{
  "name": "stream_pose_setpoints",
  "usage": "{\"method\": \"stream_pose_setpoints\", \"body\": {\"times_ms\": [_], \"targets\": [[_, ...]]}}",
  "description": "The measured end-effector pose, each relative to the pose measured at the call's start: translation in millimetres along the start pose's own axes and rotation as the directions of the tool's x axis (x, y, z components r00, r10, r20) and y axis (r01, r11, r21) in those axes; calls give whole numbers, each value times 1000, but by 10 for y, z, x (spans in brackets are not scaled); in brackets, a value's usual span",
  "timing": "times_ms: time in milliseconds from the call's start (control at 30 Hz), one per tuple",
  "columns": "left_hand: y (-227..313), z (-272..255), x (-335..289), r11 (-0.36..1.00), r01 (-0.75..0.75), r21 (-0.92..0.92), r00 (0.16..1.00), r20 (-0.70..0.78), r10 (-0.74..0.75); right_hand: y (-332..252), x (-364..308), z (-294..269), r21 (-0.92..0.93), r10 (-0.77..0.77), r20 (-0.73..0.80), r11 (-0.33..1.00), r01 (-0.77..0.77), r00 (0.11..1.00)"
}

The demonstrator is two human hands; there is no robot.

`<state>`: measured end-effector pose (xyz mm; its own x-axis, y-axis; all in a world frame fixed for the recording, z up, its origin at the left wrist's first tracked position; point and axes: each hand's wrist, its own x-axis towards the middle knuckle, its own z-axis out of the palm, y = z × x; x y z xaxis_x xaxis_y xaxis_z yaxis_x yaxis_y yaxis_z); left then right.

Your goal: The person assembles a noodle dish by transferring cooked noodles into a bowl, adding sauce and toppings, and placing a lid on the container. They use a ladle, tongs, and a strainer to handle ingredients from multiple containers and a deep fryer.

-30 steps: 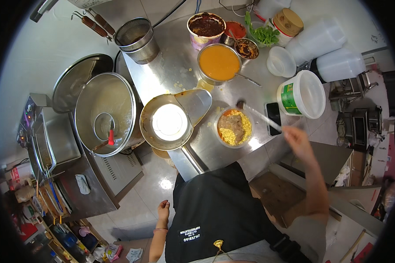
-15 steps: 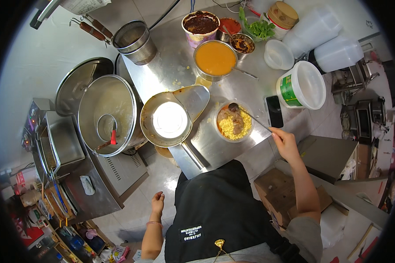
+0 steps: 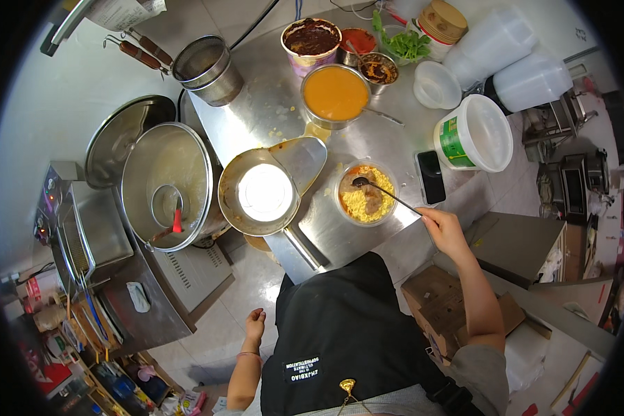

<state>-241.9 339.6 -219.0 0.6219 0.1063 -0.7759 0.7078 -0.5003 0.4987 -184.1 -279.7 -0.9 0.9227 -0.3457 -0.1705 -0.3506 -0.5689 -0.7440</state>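
My right hand (image 3: 442, 227) grips the end of a long-handled spoon (image 3: 388, 193). Its dark round bowl rests over a clear round container (image 3: 340, 201) of yellow curly noodles (image 3: 357, 204), with brown sauce (image 3: 373, 201) on top and reddish liquid at the far rim. My left hand (image 3: 255, 323) hangs beside the black apron, away from the table, fingers curled with nothing visible in them. Left of the noodles stands a steel pan (image 3: 287, 220) with a spout-like side, bearing a bright white round lid-like disc (image 3: 265, 192).
Behind the noodles sit a pot of orange liquid (image 3: 336, 93), a tub of dark sauce (image 3: 312, 38) and small sauce bowls. A phone (image 3: 431, 177) and a white bucket (image 3: 489, 135) are at right. A large stockpot (image 3: 206, 166) with a red-handled ladle stands left.
The spoon's bowl has shifted left and slightly nearer over the noodles. My right hand has moved a little left and nearer too. My left hand still hangs low.
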Motion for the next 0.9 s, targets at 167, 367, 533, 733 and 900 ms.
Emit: {"method": "stream_pose_setpoints", "body": {"times_ms": [167,367,533,733,900], "targets": [[176,-22,10,1000,12,-6,1000,9,-12,55,-32,-58,104,120,-82,988,-112,989],[166,1,8,999,21,26,1000,9,-21,30,-251,-203,-158,-54,64,985,64,996],[214,19,37,999,41,20,998,52,-42,111,-206,-103,60,36,-117,998,-30,992],[301,-34,110,1000,-4,16,999,42,3,121,-83,85,33,48,-60,998,-46,997],[240,-59,48,998,41,37,999,17,-42,54,-335,-55,-172,-76,-34,983,69,997]]}}
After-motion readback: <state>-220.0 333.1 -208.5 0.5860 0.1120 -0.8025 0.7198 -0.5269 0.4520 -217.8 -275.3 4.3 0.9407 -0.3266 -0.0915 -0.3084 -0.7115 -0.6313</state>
